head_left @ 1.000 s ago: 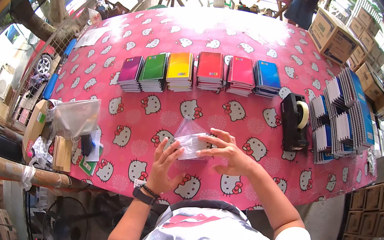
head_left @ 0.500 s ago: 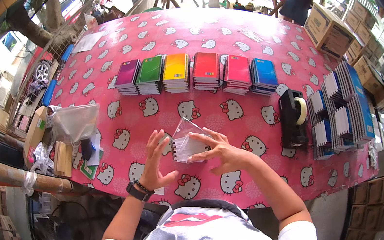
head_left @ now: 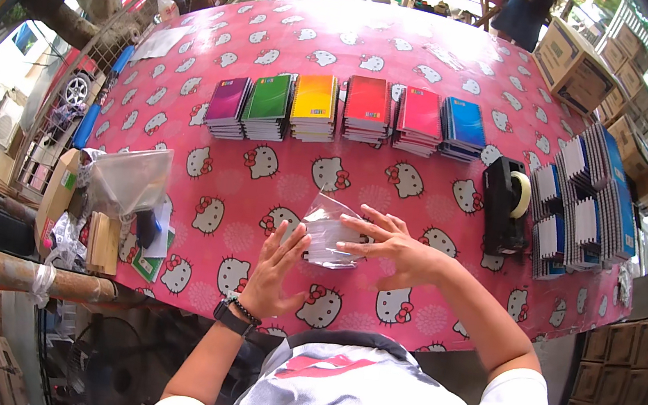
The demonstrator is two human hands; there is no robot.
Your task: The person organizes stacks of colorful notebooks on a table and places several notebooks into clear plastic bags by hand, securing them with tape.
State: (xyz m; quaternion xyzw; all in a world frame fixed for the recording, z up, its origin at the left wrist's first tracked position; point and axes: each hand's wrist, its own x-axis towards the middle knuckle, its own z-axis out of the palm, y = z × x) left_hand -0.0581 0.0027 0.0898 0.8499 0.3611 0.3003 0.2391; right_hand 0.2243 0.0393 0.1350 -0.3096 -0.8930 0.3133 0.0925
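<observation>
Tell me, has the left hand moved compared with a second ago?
Yes. The left hand has lifted off the clear plastic packet and drawn back toward the near table edge, fingers spread open.

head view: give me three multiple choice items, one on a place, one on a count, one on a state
1. Where is the black tape dispenser?
A. right of the notebook row
B. left of the purple stack
C. under the clear bag

2. How many notebook stacks form the coloured row across the middle of the table?
A. four
B. six
C. nine

3. How is the clear plastic bag held?
A. lying untouched
B. right hand on it, left hand beside it
C. hanging off the table edge

Answers:
1 A, it sits just past the blue stack.
2 B, purple, green, yellow, red, pink-red, blue.
3 B, the right fingers rest on the bag, the left hand spread at its near-left edge.
</observation>
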